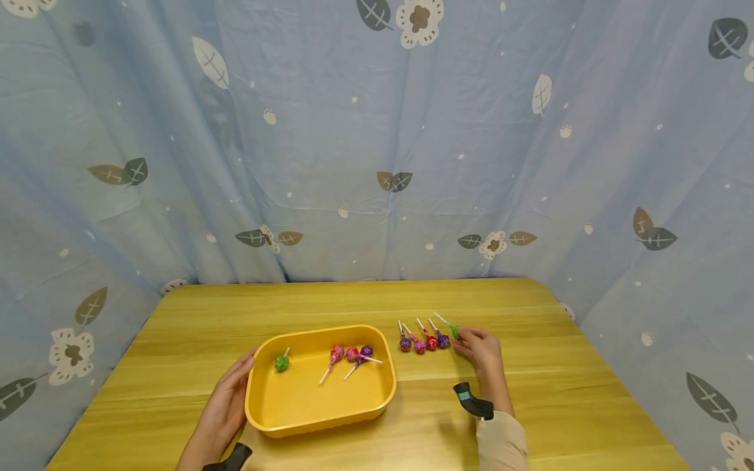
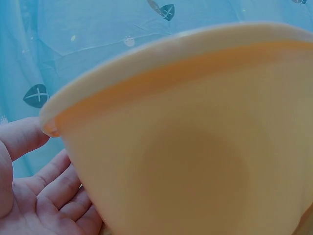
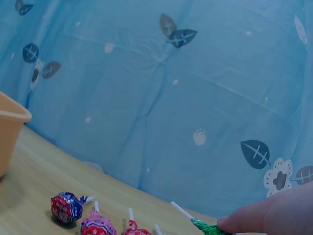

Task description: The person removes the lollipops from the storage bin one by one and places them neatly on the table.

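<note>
My right hand (image 1: 484,352) pinches a green-wrapped lollipop (image 1: 453,330) by its candy end, its white stick pointing up and left. Just left of that hand, a row of lollipops lies on the table: a purple one (image 1: 443,340), a red one (image 1: 432,342), a pink one (image 1: 419,345) and a blue-purple one (image 1: 405,343). At the left end of a yellow bin (image 1: 321,430), my left hand (image 1: 220,409) rests against the outside; in the left wrist view its thumb touches the rim and its fingers lie along the wall.
Inside the bin are a green lollipop (image 1: 282,362) at the left, pink lollipops (image 1: 336,354) and a purple lollipop (image 1: 366,352) toward the right. Under everything is a wooden table (image 1: 565,392), with a blue patterned curtain (image 1: 330,131) behind it.
</note>
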`<state>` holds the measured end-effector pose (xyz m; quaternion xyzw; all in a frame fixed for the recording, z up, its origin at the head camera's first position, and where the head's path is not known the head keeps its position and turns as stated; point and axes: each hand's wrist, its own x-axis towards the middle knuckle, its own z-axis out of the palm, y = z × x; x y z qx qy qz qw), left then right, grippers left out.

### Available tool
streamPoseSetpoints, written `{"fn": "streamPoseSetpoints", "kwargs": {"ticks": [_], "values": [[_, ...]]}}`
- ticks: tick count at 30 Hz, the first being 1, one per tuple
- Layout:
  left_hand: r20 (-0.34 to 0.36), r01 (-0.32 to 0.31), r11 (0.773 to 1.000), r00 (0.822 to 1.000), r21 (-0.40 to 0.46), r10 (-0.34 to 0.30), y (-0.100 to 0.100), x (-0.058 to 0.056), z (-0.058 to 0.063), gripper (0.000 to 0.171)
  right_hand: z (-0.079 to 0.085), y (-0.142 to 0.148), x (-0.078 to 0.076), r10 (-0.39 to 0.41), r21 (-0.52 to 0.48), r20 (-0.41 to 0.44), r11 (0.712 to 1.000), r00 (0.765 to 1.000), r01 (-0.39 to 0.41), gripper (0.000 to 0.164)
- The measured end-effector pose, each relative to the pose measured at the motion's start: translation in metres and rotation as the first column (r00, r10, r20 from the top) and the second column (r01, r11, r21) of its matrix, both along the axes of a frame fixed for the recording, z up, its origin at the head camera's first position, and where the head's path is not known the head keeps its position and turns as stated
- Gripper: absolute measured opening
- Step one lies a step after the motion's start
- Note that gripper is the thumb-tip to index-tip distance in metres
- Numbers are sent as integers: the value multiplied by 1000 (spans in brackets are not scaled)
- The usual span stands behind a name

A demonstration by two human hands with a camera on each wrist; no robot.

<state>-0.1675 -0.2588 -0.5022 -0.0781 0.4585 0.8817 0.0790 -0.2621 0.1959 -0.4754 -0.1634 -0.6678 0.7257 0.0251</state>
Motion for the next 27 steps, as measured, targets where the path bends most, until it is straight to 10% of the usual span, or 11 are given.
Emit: {"fn": "streamPoseSetpoints", "kwargs": {"ticks": [6,27], "values": [[-99,23,999,995,36,-20,-1,2,-3,26,-2,-1,1,-37,105,8,994,999,36,33],[-89,14,999,996,42,-10,-1,1,-4,24,-21,-8,0,-91,333,-42,937,995,100,33]]}}
